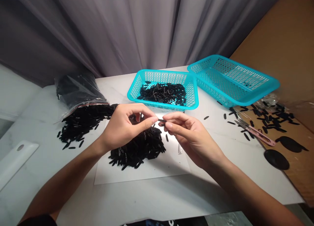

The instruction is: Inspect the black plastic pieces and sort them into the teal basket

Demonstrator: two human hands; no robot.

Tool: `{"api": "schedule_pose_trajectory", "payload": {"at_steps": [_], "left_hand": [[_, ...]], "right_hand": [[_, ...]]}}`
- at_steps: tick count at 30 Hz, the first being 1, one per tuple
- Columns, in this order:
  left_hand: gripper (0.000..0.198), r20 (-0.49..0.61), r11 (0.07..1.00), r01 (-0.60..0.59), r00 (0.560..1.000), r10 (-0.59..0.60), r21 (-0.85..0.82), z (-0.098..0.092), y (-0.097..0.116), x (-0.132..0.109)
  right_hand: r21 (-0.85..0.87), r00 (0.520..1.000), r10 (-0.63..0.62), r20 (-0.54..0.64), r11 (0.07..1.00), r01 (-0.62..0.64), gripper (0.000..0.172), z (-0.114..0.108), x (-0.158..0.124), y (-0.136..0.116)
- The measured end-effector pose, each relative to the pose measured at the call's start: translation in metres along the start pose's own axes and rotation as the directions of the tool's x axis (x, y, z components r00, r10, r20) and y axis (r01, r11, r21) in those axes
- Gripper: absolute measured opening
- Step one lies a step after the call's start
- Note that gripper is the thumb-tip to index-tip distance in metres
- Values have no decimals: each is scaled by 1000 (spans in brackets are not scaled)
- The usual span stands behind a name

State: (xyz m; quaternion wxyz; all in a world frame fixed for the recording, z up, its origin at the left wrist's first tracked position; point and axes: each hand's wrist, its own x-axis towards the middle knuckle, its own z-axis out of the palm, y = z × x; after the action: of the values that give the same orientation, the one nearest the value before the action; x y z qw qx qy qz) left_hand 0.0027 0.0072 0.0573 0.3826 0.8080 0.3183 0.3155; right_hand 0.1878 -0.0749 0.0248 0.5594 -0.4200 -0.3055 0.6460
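Note:
Between my two hands is a small, slim black piece (162, 120), too small to tell its kind. My left hand (130, 123) pinches its left end with thumb and forefinger. The fingertips of my right hand (183, 131) close on its other end. Under and beside my left hand lies a pile of similar black pieces (139, 150) on a white sheet (162, 172). Just beyond my hands stands a turquoise basket (193, 101) holding many more of them.
A second turquoise basket (255, 100) stands at the back right. Pink-handled scissors (260, 134), scattered black pieces and two black oval pads (276, 159) lie at the right. An open clear bag (78, 88) spills black pieces at the left, near a white plastic object (18, 160).

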Motion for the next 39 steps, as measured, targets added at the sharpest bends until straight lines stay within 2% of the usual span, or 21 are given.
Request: {"api": "schedule_pose_trajectory", "payload": {"at_steps": [5,17,34,39], "left_hand": [[12,12,999,48,999,-48,0,-2,3,-2],[5,-11,1000,-20,1000,20,7,0,6,-4],[4,-15,998,-47,999,47,30,0,8,-5],[6,-35,995,-44,998,48,92,0,8,-4]], "right_hand": [[30,1000,9,24,1000,-10,13,0,0,1],[60,999,32,32,998,-33,14,-1,1,2],[87,998,39,39,995,-42,12,-1,1,1],[70,998,39,59,997,-43,11,0,1,0]]}}
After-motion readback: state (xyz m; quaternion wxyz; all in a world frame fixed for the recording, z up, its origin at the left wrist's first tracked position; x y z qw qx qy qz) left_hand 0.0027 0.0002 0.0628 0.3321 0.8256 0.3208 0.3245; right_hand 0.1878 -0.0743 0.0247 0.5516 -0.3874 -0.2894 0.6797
